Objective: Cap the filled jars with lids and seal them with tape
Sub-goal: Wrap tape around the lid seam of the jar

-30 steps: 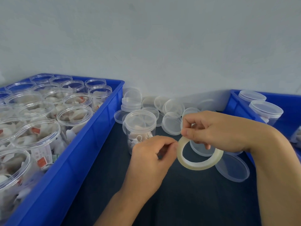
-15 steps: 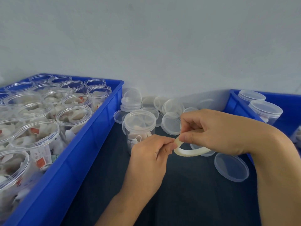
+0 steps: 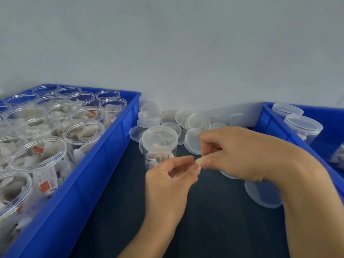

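Pinching tape roll (image 3: pixel 198 161) edge-on, right hand (image 3: pixel 236 153) fingers (image 3: pixel 205 162)

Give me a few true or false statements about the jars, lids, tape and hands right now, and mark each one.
1. The jar standing on the dark mat between the crates already wears a lid. True.
2. The jars in the left crate are all capped. False: they stand open.
3. The right hand holds the tape roll. True.
4. The left hand rests flat on the mat. False: it is raised, fingertips at the tape.
5. Loose lids lie against the wall. True.
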### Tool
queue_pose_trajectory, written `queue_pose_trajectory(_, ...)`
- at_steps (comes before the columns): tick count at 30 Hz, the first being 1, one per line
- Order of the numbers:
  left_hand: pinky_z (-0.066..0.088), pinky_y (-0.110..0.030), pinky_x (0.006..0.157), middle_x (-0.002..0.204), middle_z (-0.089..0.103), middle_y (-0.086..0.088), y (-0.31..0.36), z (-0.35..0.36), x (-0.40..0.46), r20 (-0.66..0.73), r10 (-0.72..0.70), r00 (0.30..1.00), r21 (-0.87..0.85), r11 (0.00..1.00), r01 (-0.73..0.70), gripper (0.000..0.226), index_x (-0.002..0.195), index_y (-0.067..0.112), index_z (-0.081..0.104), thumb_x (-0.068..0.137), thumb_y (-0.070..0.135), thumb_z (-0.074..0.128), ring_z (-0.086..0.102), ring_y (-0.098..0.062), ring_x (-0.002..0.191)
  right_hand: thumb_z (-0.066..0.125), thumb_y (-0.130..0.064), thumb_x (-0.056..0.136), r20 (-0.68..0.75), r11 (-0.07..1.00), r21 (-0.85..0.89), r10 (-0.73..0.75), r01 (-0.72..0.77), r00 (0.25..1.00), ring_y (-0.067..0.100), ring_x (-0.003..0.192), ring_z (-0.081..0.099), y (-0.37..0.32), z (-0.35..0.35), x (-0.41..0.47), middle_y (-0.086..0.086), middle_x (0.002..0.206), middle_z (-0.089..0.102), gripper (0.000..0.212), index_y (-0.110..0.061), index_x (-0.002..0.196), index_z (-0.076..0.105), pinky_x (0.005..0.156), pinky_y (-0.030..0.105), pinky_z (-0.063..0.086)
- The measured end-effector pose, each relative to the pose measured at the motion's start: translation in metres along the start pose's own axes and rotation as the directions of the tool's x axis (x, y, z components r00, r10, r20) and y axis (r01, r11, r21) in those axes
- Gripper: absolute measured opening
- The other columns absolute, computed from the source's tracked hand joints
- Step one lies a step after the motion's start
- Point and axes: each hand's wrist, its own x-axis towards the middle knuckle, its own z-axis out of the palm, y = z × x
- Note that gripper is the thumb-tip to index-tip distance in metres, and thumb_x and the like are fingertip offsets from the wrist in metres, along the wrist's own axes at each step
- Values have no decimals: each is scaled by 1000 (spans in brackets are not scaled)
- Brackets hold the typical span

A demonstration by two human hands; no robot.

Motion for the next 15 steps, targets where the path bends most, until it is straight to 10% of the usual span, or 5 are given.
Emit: queue_pose_trajectory(15,66,-34,70,102,80,-22,-1,-2,6,82,-328,941,-368,868,335,28,114,2,76,88,-9,78,80,-26,83,63,-31,99,-28,969,-248,3,-10,1000,9,79,52,-26,13,0,-10,88,53,27,-30,80,44,58,27,33)
